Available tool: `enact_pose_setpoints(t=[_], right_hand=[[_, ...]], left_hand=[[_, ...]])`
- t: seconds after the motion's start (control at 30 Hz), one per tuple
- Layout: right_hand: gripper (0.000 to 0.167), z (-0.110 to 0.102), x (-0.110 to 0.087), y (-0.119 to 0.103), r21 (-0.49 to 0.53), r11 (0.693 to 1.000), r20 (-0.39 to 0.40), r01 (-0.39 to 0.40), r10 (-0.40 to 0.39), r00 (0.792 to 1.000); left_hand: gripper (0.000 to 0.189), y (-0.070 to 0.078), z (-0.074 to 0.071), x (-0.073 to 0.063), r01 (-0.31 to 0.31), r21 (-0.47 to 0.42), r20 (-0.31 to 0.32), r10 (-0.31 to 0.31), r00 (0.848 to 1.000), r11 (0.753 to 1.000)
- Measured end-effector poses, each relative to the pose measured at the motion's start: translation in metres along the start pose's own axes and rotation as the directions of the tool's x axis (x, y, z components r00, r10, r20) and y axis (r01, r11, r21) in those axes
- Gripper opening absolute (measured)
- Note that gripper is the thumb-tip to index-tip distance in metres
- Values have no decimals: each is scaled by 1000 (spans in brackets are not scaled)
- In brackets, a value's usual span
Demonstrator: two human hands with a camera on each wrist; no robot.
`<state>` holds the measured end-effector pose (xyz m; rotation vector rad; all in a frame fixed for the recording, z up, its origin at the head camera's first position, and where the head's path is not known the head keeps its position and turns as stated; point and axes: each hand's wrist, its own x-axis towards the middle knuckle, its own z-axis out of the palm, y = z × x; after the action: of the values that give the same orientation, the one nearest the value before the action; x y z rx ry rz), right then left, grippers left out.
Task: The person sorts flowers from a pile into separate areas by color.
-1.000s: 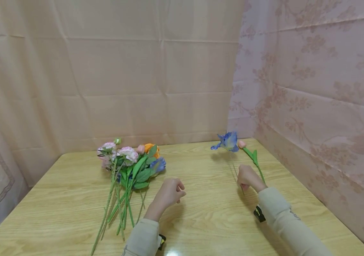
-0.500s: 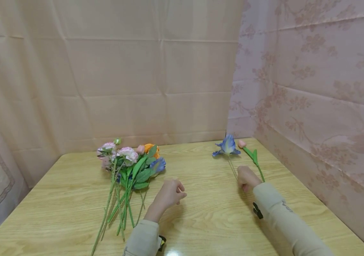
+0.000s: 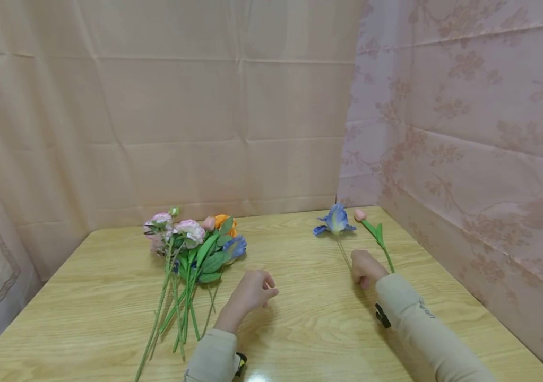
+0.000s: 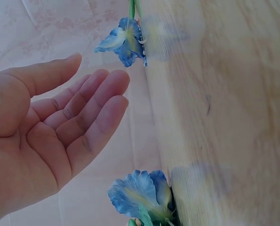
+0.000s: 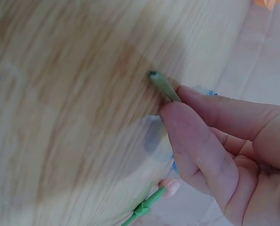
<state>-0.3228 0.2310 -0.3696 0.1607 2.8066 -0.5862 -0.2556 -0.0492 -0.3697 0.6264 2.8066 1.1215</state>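
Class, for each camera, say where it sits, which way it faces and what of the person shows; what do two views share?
Head: on the head, facing forward and down over the table; left hand, right hand and both sleeves show.
Left wrist: on that wrist, facing past the left hand towards two blue flowers; only that hand shows.
Right wrist: on that wrist, facing the green stem the right hand pinches; only that hand shows.
Shared: head and right wrist both show the lone pink tulip.
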Motion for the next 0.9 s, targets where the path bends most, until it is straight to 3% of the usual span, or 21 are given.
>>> enact_pose_setpoints(t=[0.43, 0.63, 0.9], right_hand=[[29, 4, -5, 0, 32, 999, 8, 18, -18, 1000], [20, 3, -5, -3, -11, 999, -21, 43, -43, 999], [21, -3, -15, -16, -53, 991, -76, 122, -126, 989]], left_hand=[[12, -2, 1, -3, -8, -8, 14, 8, 1000, 1000], [13, -4, -1, -3, 11, -3, 16, -11, 1000, 1000], [13, -8, -8, 0, 55, 96, -76, -48, 996, 994]])
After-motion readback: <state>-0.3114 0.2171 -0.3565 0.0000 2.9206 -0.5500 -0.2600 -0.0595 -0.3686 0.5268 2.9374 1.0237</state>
